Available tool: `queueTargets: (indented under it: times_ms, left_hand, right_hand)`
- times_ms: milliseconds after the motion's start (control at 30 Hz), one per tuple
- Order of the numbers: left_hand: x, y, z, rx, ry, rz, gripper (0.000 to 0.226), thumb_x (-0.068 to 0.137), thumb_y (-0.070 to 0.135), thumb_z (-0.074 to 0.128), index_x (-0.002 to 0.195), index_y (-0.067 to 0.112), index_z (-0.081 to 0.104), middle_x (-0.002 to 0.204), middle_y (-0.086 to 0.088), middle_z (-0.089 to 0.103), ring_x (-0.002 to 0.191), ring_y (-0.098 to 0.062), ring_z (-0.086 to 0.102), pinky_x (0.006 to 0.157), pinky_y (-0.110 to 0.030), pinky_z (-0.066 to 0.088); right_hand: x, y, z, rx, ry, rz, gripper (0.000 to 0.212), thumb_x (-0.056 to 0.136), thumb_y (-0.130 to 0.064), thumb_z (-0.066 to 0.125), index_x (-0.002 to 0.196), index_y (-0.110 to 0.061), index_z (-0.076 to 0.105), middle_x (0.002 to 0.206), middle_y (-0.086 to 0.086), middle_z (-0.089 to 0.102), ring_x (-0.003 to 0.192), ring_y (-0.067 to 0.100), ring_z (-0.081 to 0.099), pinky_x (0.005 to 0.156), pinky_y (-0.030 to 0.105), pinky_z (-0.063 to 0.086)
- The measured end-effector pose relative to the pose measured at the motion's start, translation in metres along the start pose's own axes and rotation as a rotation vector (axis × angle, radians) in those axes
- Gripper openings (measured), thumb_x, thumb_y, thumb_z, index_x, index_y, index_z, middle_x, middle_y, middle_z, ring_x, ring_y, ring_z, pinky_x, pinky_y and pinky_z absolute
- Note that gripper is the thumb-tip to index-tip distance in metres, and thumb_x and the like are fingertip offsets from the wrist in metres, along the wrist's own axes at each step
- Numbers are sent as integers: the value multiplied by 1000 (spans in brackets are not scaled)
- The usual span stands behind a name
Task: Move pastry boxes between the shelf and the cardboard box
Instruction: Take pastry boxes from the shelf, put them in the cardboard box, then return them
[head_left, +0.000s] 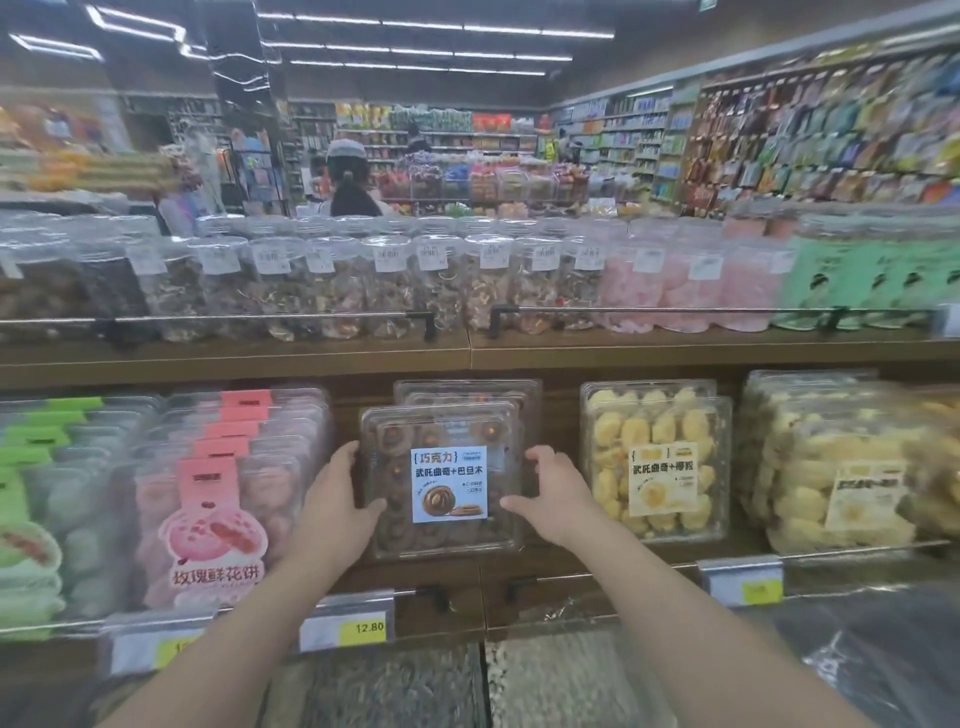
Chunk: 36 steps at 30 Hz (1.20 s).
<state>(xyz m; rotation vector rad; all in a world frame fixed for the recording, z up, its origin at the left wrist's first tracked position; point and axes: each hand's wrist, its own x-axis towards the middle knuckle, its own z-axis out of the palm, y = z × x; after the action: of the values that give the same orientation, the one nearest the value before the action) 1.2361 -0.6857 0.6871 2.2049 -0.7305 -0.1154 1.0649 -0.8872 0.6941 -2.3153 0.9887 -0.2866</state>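
A clear plastic box of chocolate pastries (441, 480) with a blue-and-white label stands upright at the front of the lower shelf (447, 577). My left hand (340, 496) grips its left edge and my right hand (553, 493) grips its right edge. More boxes of the same kind (467, 392) stand behind it. No cardboard box is in view.
Pink pastry boxes (223, 499) stand left of the held box, yellow cookie boxes (657, 465) to its right. A shelf above holds round tubs (389, 280) behind a rail. Price tags (348, 629) line the shelf front. A person (350, 182) stands in the aisle beyond.
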Motion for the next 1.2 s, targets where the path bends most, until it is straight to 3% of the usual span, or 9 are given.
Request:
queueTargets:
  times_ms: [167, 267, 433, 600, 767, 867, 967, 1067, 1200]
  left_hand:
    - [-40, 30, -20, 317, -198, 119, 54, 92, 28, 73, 142, 24, 54, 141, 0, 61, 128, -20, 58, 99, -29, 46]
    - [-66, 48, -23, 366, -335, 118, 48, 90, 28, 72, 136, 22, 59, 135, 4, 66, 125, -18, 62, 103, -30, 50]
    - [-105, 75, -16, 417, -426, 119, 45, 83, 35, 74, 126, 24, 65, 120, 4, 69, 115, -15, 66, 99, -35, 55]
    - [-134, 115, 5, 367, -453, 149, 46, 81, 39, 77, 123, 27, 66, 101, 17, 63, 105, -12, 65, 99, -35, 54]
    - [-162, 180, 34, 335, -504, 259, 40, 84, 41, 78, 121, 33, 64, 111, 14, 67, 105, -8, 64, 98, -30, 54]
    - [-184, 219, 60, 307, -548, 349, 37, 82, 39, 80, 116, 34, 66, 107, 15, 68, 95, -5, 67, 88, -24, 54]
    - [-213, 252, 85, 314, -642, 473, 33, 83, 36, 80, 110, 38, 61, 110, 12, 71, 99, -4, 66, 84, -15, 47]
    - [-251, 283, 101, 343, -733, 634, 29, 84, 36, 79, 104, 39, 58, 104, 14, 68, 104, -10, 67, 88, -20, 48]
    - [-324, 311, 116, 353, -834, 872, 35, 84, 36, 77, 116, 29, 67, 109, 10, 69, 97, -12, 64, 85, -23, 48]
  right_hand:
    - [-35, 7, -32, -346, -137, -77, 71, 90, -50, 68, 148, -21, 39, 142, 7, 46, 129, 28, 48, 104, 43, 47]
    - [-58, 11, -57, -439, -216, -105, 72, 88, -53, 68, 147, -21, 42, 142, 6, 51, 126, 27, 54, 100, 42, 49]
    - [-93, 25, -99, -488, -294, -153, 71, 86, -55, 70, 145, -22, 48, 141, 2, 56, 126, 25, 55, 99, 36, 47]
    - [-122, 54, -133, -417, -289, -138, 76, 82, -59, 72, 144, -22, 50, 139, 2, 57, 120, 25, 58, 99, 41, 51]
    - [-172, 91, -174, -425, -247, -90, 81, 78, -59, 73, 146, -25, 47, 143, 1, 55, 124, 27, 58, 100, 43, 52]
    - [-213, 123, -198, -420, -164, -23, 77, 78, -58, 73, 143, -24, 50, 142, 3, 56, 125, 28, 57, 99, 41, 51]
    - [-268, 151, -216, -391, -89, 84, 66, 80, -54, 73, 137, -25, 55, 137, 1, 60, 124, 27, 58, 98, 41, 50]
    - [-335, 171, -227, -382, -19, 229, 67, 82, -52, 72, 139, -22, 53, 137, 3, 58, 123, 27, 57, 97, 40, 51]
    - [-439, 190, -228, -370, 48, 429, 70, 83, -54, 73, 138, -17, 53, 137, 6, 58, 122, 29, 57, 97, 41, 51]
